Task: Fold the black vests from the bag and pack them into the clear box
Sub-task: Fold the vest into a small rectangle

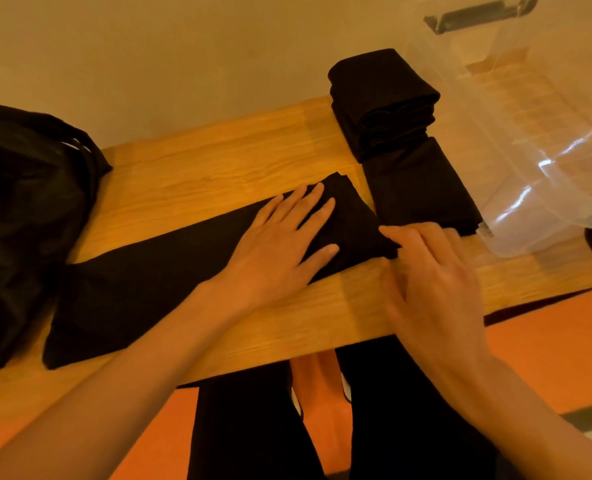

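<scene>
Left hand: I have my left hand [280, 244] flat on the black vest [142, 282], fingers spread, probably to pin the fold.
Right hand: my right hand [436, 282] meets the strip's right corner, fingers slightly bent. Blur hides whether it pinches the cloth.
Vest in work: a long, narrow strip of matte, limp fabric, lying diagonally on the wooden tabletop [218, 161].
Finished pieces: a stack of folded vests [384, 98] and a single folded vest [422, 192] sit just beside the clear box [537, 140], likely staged for packing.
Box: glossy, transparent plastic; I see no vests inside.
Bag: the black bag [27, 202] is soft and slumped, at the left.
</scene>
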### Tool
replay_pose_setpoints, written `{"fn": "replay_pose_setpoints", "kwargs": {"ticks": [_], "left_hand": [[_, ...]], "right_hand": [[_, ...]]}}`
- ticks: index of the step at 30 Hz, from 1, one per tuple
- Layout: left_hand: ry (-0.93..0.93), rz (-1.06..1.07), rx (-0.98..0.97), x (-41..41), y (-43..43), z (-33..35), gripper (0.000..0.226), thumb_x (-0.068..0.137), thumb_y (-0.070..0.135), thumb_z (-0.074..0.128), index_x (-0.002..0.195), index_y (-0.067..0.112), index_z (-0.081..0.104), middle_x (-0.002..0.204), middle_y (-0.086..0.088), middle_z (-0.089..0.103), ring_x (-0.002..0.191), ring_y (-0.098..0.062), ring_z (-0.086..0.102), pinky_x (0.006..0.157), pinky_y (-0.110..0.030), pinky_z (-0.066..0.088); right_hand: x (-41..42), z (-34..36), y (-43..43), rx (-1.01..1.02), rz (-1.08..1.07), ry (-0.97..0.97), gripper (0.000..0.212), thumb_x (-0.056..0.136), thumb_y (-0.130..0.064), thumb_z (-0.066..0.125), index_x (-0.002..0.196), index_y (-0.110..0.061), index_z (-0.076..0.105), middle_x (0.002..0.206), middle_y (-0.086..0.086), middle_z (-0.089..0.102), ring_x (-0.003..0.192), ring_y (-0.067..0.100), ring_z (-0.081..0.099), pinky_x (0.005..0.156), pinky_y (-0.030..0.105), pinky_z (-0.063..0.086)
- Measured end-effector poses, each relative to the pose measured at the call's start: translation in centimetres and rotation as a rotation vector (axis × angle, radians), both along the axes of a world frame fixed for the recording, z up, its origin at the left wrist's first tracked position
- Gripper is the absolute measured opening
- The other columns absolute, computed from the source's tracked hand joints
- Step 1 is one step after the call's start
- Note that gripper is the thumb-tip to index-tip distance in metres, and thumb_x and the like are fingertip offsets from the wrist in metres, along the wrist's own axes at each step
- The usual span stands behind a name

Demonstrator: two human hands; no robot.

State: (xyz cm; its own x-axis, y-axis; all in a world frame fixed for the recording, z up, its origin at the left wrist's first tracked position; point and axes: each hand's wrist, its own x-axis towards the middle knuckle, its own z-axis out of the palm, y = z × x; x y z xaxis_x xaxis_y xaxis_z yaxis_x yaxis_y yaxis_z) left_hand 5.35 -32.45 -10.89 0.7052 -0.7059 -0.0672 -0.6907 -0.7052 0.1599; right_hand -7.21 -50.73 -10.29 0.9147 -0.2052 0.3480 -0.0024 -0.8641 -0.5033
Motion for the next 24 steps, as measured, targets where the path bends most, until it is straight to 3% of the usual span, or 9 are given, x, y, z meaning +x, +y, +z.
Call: {"fn": "replay_pose_setpoints", "kwargs": {"ticks": [3,6,8,11,15,21,24], "left_hand": [[-0.044,-0.012,0.060,-0.2,-0.3,-0.1,0.080,0.096,0.075,0.012,0.162,0.034,-0.003,0.170,0.006,-0.013,0.155,-0.013,-0.019,0.127,-0.042,-0.004],[-0.074,-0.029,0.097,-0.3,-0.2,-0.2,0.093,0.088,0.087,0.015,0.162,0.035,-0.007,0.169,0.005,-0.017,0.154,-0.014,-0.022,0.127,-0.042,-0.007],[-0.083,-0.045,0.103,-0.3,0.0,-0.2,0.096,0.086,0.090,0.015,0.161,0.036,-0.008,0.169,0.004,-0.018,0.154,-0.015,-0.022,0.127,-0.043,-0.005],[-0.085,-0.059,0.105,-0.6,0.2,-0.1,0.096,0.085,0.091,0.013,0.161,0.037,-0.010,0.169,0.004,-0.018,0.154,-0.015,-0.022,0.127,-0.043,-0.004],[-0.086,-0.068,0.097,-1.0,0.7,-0.1,0.094,0.086,0.091,0.015,0.160,0.039,-0.010,0.169,0.004,-0.019,0.154,-0.015,-0.023,0.127,-0.043,-0.005],[-0.027,0.062,-0.166,-2.1,-0.2,0.5,0.081,0.094,0.077,0.026,0.162,0.034,0.017,0.171,0.002,0.003,0.157,-0.014,-0.007,0.126,-0.035,-0.003],[-0.083,0.076,-0.078,-2.3,-1.3,0.5,0.081,0.097,0.070,0.026,0.163,0.027,0.008,0.171,0.000,-0.002,0.157,-0.016,-0.009,0.128,-0.037,-0.003]], "right_hand": [[-1.5,-0.4,-1.6,0.148,-0.093,0.082,0.023,0.088,-0.010,0.074,0.109,-0.015,0.065,0.103,-0.005,0.056,0.090,0.015,0.055,0.075,0.034,0.053],[-1.6,-0.5,-1.9,0.176,-0.105,0.129,0.023,0.088,-0.024,0.076,0.109,-0.017,0.069,0.103,-0.007,0.055,0.088,0.009,0.053,0.071,0.017,0.044],[-1.0,-0.5,-1.7,0.170,-0.095,0.132,0.025,0.088,-0.029,0.076,0.109,-0.017,0.071,0.099,-0.006,0.057,0.084,0.010,0.055,0.070,0.019,0.046],[-0.2,-0.5,-1.4,0.137,-0.103,0.082,0.011,0.088,-0.026,0.076,0.097,-0.020,0.072,0.088,-0.009,0.057,0.073,0.008,0.055,0.065,0.025,0.050],[0.3,-0.6,-1.3,0.142,-0.104,0.043,0.006,0.090,-0.015,0.074,0.088,-0.020,0.072,0.081,-0.009,0.055,0.065,0.004,0.051,0.057,0.020,0.044],[-0.6,-0.1,-0.2,0.143,-0.103,-0.040,0.022,0.092,-0.005,0.067,0.113,-0.012,0.068,0.098,-0.006,0.058,0.075,0.004,0.055,0.066,0.013,0.043],[0.6,0.6,1.2,0.040,0.063,-0.145,0.030,0.094,0.000,0.057,0.123,-0.004,0.064,0.115,0.006,0.061,0.097,0.012,0.060,0.082,0.023,0.053]]}}
